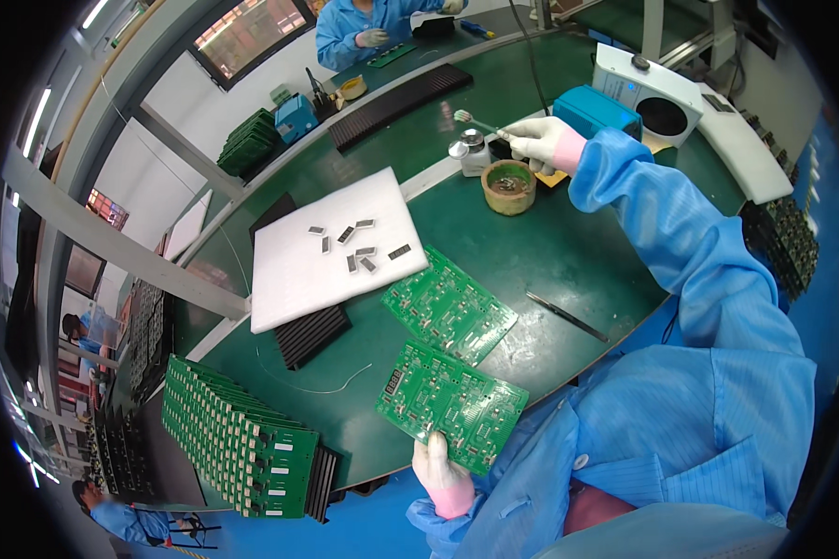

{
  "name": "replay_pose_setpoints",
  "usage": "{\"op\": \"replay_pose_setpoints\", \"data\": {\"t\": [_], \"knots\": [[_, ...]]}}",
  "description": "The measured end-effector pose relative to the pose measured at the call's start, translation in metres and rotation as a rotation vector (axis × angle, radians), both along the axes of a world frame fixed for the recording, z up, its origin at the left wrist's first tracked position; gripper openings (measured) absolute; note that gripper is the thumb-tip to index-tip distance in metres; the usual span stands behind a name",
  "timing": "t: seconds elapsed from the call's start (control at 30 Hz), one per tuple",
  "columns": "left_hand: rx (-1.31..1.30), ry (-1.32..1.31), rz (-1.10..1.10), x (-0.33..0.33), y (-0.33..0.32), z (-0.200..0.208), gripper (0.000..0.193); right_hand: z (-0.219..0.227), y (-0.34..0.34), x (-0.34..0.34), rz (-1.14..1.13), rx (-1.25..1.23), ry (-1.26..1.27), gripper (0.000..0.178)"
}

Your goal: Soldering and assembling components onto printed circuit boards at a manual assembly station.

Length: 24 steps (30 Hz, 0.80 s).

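My left hand is closed on the lower edge of a green circuit board, thumb on top. A dark display module sits at that board's left end. Up to the right, my right hand pinches the thin handle of a small brush, its pale tip pointing left. Below the brush stand a bottle and a round tan pot with a dirty inside. A second circuit board lies on the table, partly behind the held one. White gloves cover both hands.
Several small display modules lie on a white foam sheet. Tweezers lie near the table's edge. Stacked circuit boards stand lower left. A blue box and white machine are far right. Another person works opposite.
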<state>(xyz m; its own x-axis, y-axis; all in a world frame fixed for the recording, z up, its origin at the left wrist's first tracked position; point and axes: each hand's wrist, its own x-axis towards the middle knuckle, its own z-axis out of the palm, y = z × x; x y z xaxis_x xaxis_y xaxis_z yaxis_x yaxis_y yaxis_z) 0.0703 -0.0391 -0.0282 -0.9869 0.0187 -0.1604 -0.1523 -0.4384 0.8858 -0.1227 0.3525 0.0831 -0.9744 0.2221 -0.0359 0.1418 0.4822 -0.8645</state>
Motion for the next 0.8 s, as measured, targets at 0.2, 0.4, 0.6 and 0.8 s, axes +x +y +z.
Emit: {"op": "replay_pose_setpoints", "data": {"t": [0.2,0.4,0.6,0.8], "knots": [[0.000,-0.022,0.006,-0.001,0.000,0.003,0.036,-0.011,-0.012,-0.002,-0.109,-0.530,0.058,0.040],[0.053,-0.045,0.025,-0.001,0.002,0.004,0.037,-0.010,-0.008,-0.050,-0.031,-0.835,0.122,0.030],[0.008,-0.064,0.062,-0.001,0.006,0.008,0.034,0.040,-0.021,-0.137,-0.348,-0.565,-0.086,0.032],[0.071,-0.137,0.080,-0.004,0.000,0.006,0.037,0.019,0.021,-0.213,-0.424,-0.273,0.026,0.047]]}}
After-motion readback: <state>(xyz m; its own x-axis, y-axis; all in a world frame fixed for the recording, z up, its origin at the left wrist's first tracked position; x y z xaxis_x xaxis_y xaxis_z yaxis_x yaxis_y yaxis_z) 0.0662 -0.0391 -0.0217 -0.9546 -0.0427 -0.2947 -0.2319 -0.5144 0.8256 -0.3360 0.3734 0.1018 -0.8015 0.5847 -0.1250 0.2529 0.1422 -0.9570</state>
